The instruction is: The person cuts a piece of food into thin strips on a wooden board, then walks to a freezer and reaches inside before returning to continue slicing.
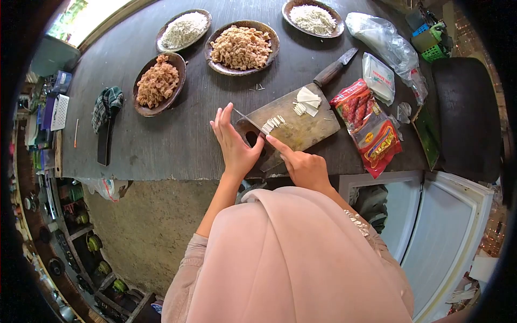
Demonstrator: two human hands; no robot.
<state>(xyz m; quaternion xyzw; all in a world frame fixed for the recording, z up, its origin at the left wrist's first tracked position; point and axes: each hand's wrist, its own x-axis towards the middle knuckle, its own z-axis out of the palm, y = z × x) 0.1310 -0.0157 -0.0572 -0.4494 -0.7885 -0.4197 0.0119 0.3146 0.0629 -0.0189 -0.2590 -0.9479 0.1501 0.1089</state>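
My left hand (pixel 235 144) is stretched out flat at the left end of a wooden cutting board (pixel 301 129), fingers straight, thumb by the board's handle hole. A thin stick pokes out beside its fingertips. My right hand (pixel 305 168) rests at the board's near edge, index finger pointing at a row of small white cut strips (pixel 273 123), its other fingers curled under. I see nothing held in it, but the palm is hidden. More white slices (pixel 307 100) lie at the board's far end. A wooden-handled knife (pixel 335 67) lies beyond the board, untouched.
The dark table (pixel 161 142) holds two dishes of brown fried pieces (pixel 157 83) (pixel 241 47) and two of white shreds (pixel 183 29) (pixel 313 19). Red sausage packets (pixel 369 126), plastic bags (pixel 383 40), and a checked cloth (pixel 106 106) lie around. A white cabinet (pixel 447 226) stands on the right.
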